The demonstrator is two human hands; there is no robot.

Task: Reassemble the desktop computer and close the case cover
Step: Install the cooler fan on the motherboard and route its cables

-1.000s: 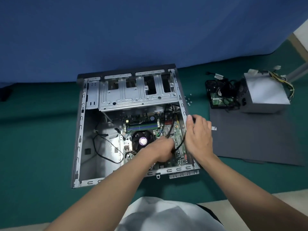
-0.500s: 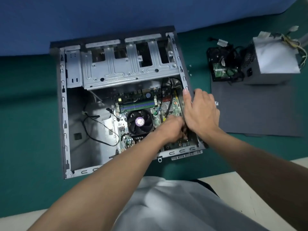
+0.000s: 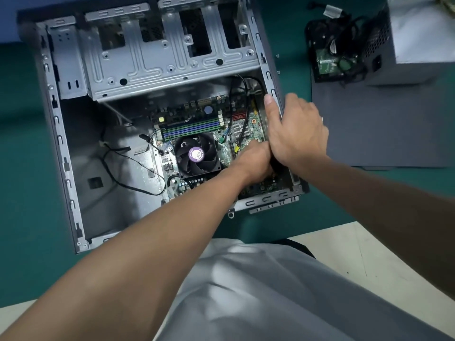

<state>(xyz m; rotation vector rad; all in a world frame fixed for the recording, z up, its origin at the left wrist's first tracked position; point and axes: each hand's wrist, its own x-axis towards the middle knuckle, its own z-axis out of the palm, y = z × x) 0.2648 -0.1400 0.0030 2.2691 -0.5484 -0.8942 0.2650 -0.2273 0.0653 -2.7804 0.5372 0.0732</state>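
Observation:
The open computer case lies flat on the green table, with the motherboard and its black CPU fan exposed. My left hand reaches into the lower right corner of the case. Its fingers are curled round a dark part that is mostly hidden. My right hand rests over the case's right wall, palm down, with the thumb straight along the rim, touching my left hand. A black cable runs down the board towards both hands. The dark grey case cover lies flat to the right.
A grey power supply and a drive with tangled black cables sit at the back right on the cover. Small screws lie beside the case. Thin black wires trail across the empty left bay.
The view has moved closer and lower over the case. Both hands stay together at the lower right of the board, and my right thumb now lies further along the wall.

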